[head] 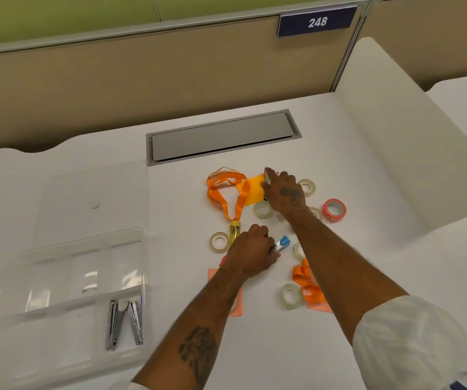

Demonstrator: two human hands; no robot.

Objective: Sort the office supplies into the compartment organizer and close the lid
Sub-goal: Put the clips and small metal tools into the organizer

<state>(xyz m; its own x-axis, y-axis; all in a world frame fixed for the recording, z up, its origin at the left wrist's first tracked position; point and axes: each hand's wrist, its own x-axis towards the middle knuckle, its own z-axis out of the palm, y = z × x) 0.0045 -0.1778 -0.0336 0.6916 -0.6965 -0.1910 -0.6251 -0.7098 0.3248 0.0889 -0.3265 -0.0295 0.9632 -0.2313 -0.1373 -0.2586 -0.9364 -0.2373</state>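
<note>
An office cubicle: numbered partition panel (317, 21), white desk (339, 142) with cable hatch (221, 136).

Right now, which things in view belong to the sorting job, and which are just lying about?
Job: clear organizer, metal tools at its front, tape rolls, orange lanyard, yellow sticky pad, blue-tipped tool in left hand, pink item in right hand.
Lying about: grey desk hatch, 248 sign.

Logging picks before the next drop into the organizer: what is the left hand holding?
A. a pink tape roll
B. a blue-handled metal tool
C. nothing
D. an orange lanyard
B: the left hand grips a blue-handled metal tool, its blue end sticking out past the fingers; the right hand pinches a small pink item.
</note>
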